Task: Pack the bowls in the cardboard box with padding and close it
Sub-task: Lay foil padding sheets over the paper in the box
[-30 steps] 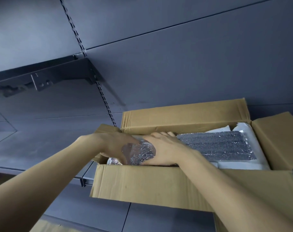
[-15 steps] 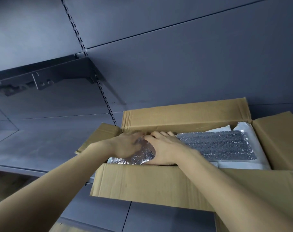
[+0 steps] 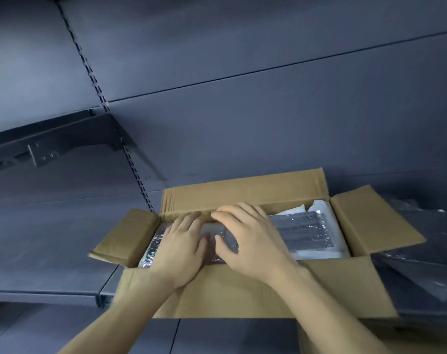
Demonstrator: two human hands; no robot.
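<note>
Both of the person's hands lie palm down inside the open cardboard box [image 3: 243, 295], side by side at its left end. The left hand [image 3: 181, 247] is flat, fingers spread and pointing away, pressing on the silvery foil padding [image 3: 304, 232]. The right hand [image 3: 253, 241] is beside it, fingers loosely curved over the same sheet, thumb almost touching the left thumb; neither hand is closed around anything, both resting unclenched on the padding. Between the thumbs a dark reddish patch shows under the foil, too blurred to tell what it is. No bowl can be made out; whatever is packed lies hidden under the padding.

The foil sheet runs the length of the box, and a white wrapping sheet [image 3: 319, 208] shows around its right end, with a torn edge at the far corner. All four flaps of the box stand open: the far flap [image 3: 243, 192] upright against the wall, the left flap [image 3: 126, 237] and right flap [image 3: 370, 221] splayed outward, the near flap hanging down in front.

The box sits on a dark grey metal shelf [image 3: 38, 251], overhanging its front edge. Behind it rises a grey panelled back wall [image 3: 268, 111] with a slotted upright rail [image 3: 94, 80] and a shelf bracket [image 3: 64, 139] to the left. To the right of the box lie clear plastic bags [image 3: 421, 274].
</note>
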